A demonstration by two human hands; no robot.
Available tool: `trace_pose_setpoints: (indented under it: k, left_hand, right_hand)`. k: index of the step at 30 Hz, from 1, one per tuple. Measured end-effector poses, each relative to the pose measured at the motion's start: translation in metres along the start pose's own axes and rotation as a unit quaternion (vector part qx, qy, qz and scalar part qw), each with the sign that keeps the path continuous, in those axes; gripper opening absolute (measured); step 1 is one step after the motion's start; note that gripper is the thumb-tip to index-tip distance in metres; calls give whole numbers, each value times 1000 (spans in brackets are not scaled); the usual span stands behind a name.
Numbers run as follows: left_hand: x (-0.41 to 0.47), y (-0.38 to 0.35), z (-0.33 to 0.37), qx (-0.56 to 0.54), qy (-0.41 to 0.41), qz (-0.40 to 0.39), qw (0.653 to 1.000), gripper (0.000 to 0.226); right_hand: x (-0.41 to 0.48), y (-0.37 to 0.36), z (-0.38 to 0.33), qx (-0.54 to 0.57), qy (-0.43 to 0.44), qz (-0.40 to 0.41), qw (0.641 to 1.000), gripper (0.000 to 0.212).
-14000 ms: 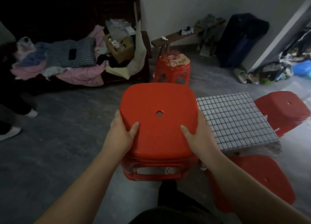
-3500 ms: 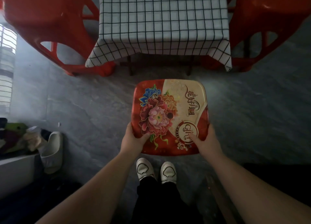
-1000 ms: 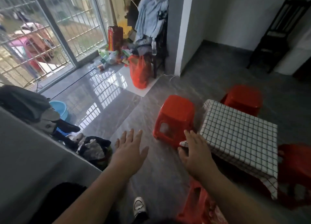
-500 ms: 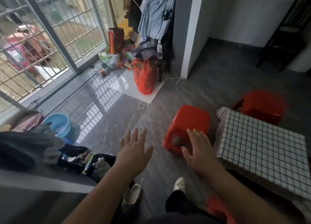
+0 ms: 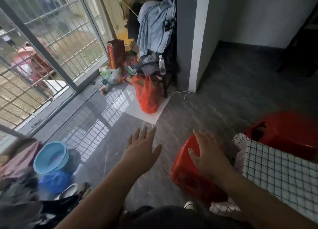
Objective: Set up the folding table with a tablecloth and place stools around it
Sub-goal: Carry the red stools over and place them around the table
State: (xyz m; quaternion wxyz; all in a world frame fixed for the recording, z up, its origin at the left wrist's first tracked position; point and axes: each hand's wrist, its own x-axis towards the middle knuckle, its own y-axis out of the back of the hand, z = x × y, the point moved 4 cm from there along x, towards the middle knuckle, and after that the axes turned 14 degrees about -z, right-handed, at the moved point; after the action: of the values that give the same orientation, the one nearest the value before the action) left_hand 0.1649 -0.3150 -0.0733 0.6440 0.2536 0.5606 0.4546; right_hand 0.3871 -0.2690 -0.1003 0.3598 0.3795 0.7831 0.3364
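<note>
far stool (image 5: 290, 134) blurred, tablecloth (image 5: 278, 175) edge-cropped

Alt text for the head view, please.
An open left hand and open right hand reach forward over a floor, the right in front of a red stool beside the checked tablecloth. A second stool stands beyond; a blue basin sits left.

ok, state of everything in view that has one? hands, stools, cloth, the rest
tablecloth: spread flat, edges hanging
near stool: upright, beside tablecloth
far stool: upright, blurred
left hand: open, empty
right hand: open, over near stool; contact unclear
blue basin: open side up
red bag: standing upright
water bottle: upright, capped
</note>
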Motion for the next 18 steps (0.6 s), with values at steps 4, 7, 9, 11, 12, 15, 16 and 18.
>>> trace_pose_setpoints:
  k: [4, 7, 9, 11, 12, 15, 16, 18]
  left_hand:
    - [65, 29, 26, 21, -36, -15, 999, 70]
    - [124, 45, 44, 44, -74, -35, 996, 71]
    - [166, 51, 59, 63, -114, -48, 990, 70]
    - [209, 58, 79, 86, -160, -62, 981, 70]
    - [230, 63, 90, 99, -184, -71, 975, 70]
    - [292, 80, 124, 161, -265, -97, 946, 72]
    - [310, 86, 135, 186, -294, -101, 932, 76]
    - [342, 100, 158, 244, -356, -108, 896, 92]
  right_hand:
    - [37, 36, 20, 14, -32, 27, 999, 70]
    - [61, 52, 41, 32, -83, 44, 995, 71]
    - [75, 63, 56, 44, -122, 61, 990, 71]
    - [92, 73, 72, 59, -164, 82, 981, 70]
    - [101, 79, 80, 62, -189, 94, 975, 70]
    - [127, 91, 104, 74, -277, 132, 949, 71]
    - [135, 93, 108, 83, -310, 146, 936, 71]
    - [146, 98, 110, 110, -378, 173, 903, 72]
